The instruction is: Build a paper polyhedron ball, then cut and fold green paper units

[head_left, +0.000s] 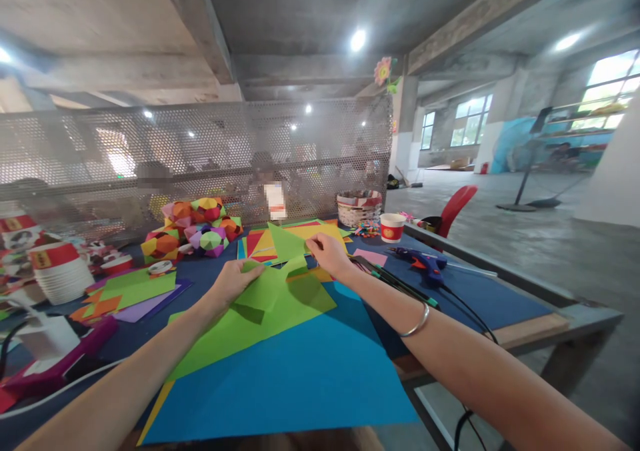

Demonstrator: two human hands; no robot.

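Note:
A piece of light green paper point(267, 290) is raised between my hands, over a larger green sheet point(225, 344). My left hand point(239, 281) pinches its left side, thumb on top. On the right, my right hand point(327, 254) has its fingers closed on a narrower, upright part of the green paper point(287, 243); whether that part is folded or separate I cannot tell. Beneath the green sheet lies a big blue sheet point(285, 378), with yellow paper point(156, 411) showing at its left edge. A silver bangle circles my right wrist.
Colourful paper balls point(200, 228) and stacked paper cups point(60, 271) stand left, near a purple power strip point(60, 364). Coloured sheets point(327, 231) lie behind my hands. To the right are a basket point(359, 208), a paper cup point(392, 228), pens point(395, 278) and a blue glue gun point(425, 264).

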